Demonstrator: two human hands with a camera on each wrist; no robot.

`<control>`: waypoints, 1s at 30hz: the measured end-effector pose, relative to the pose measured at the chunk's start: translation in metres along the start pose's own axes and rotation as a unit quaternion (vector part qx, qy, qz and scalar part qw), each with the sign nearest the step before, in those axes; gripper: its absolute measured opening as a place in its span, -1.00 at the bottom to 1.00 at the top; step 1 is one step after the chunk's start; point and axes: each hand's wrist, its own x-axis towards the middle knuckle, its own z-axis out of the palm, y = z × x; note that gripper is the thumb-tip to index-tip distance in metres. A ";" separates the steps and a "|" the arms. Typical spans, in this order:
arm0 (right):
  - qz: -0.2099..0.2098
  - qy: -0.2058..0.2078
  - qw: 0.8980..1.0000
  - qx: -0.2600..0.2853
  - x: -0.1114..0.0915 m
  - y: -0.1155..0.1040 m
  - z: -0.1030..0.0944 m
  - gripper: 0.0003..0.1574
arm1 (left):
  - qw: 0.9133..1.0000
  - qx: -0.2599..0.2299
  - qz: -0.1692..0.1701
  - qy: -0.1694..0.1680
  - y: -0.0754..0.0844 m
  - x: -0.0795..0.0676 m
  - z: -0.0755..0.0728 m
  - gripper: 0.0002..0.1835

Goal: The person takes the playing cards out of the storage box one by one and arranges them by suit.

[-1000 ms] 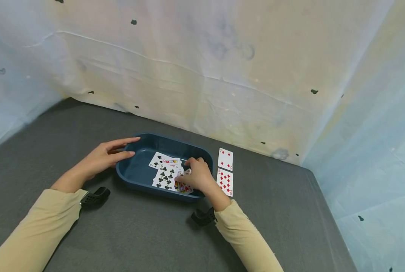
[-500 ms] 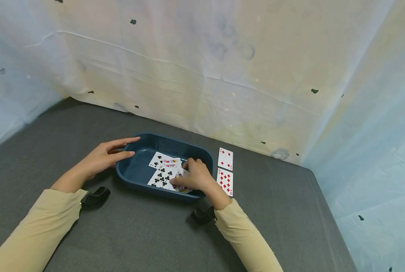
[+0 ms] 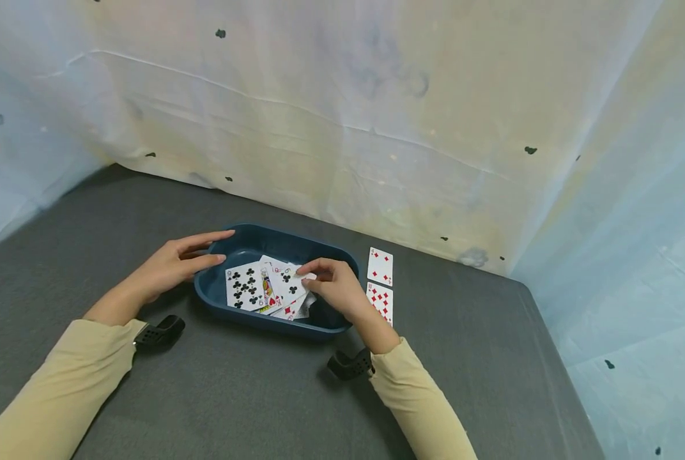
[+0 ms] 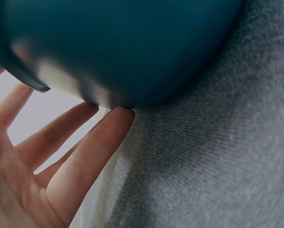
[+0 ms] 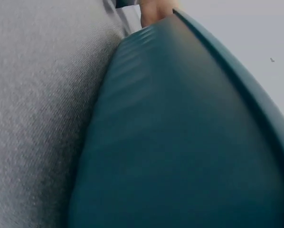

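Note:
A dark blue oval tray (image 3: 204, 295) holds several overlapping playing cards. My left hand (image 3: 172, 265) grips its left end, thumb over the rim; in the left wrist view, straight fingers (image 4: 92, 159) touch the outer wall. Inside the tray's right half, my right hand (image 3: 339, 287) pinches the right edge of a clubs card (image 3: 285, 291). To the left lies another clubs card (image 3: 241, 287), with a king of hearts (image 3: 269, 291) partly showing between them. In the right wrist view the tray's outer wall (image 5: 170, 128) hides the right hand and the cards.
Two diamond cards, the upper one (image 3: 380, 266) and the lower one (image 3: 380, 299), lie in a column right of the tray on the grey table (image 3: 262, 390). A pale sheet (image 3: 319, 108) hangs behind the table. Black straps are on both wrists.
The clubs card with many pips has moved left inside the tray, and the cards are spread differently. My right hand has lifted slightly and now pinches another clubs card. The left hand stays put.

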 end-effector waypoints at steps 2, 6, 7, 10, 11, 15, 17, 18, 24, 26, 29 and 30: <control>-0.006 0.031 0.999 0.028 0.000 0.000 0.001 -0.79 | 1.000 0.004 0.003 0.001 0.000 0.000 -0.001 -0.33; -0.027 0.105 0.990 0.087 0.000 -0.001 0.001 -0.77 | 1.000 0.006 0.008 0.004 0.000 -0.002 -0.002 -0.34; -0.033 0.127 0.986 0.101 -0.001 0.000 0.001 -0.77 | 1.000 0.006 0.011 0.004 0.000 -0.003 -0.002 -0.34; -0.050 0.191 0.969 0.146 -0.001 0.000 -0.001 -0.76 | 1.000 0.002 0.011 0.004 -0.001 -0.004 -0.002 -0.36; -0.056 0.211 0.962 0.160 -0.002 0.001 -0.002 -0.76 | 1.000 0.002 0.010 0.004 -0.001 -0.004 -0.003 -0.35; -0.061 0.261 0.946 0.183 -0.005 0.000 -0.008 -0.75 | 1.000 0.006 0.005 0.005 -0.002 -0.005 -0.004 -0.34; -0.061 0.268 0.942 0.194 -0.007 0.000 -0.012 -0.74 | 1.000 0.008 0.004 0.005 -0.002 -0.006 -0.004 -0.33; -0.059 0.269 0.941 0.196 -0.009 0.000 -0.014 -0.74 | 1.000 0.009 0.003 0.005 -0.002 -0.006 -0.004 -0.32; -0.048 0.264 0.943 0.199 -0.021 0.002 -0.023 -0.69 | 1.000 0.008 0.003 0.003 -0.002 -0.006 -0.004 -0.32; -0.038 0.262 0.945 0.191 -0.026 0.004 -0.026 -0.68 | 1.000 0.007 0.003 0.002 -0.002 -0.006 -0.005 -0.33; -0.025 0.261 0.948 0.181 -0.033 0.009 -0.030 -0.67 | 1.000 0.008 0.004 0.001 -0.002 -0.006 -0.005 -0.33; -0.022 0.260 0.948 0.182 -0.036 0.010 -0.032 -0.67 | 1.000 0.009 0.004 0.001 -0.002 -0.006 -0.006 -0.34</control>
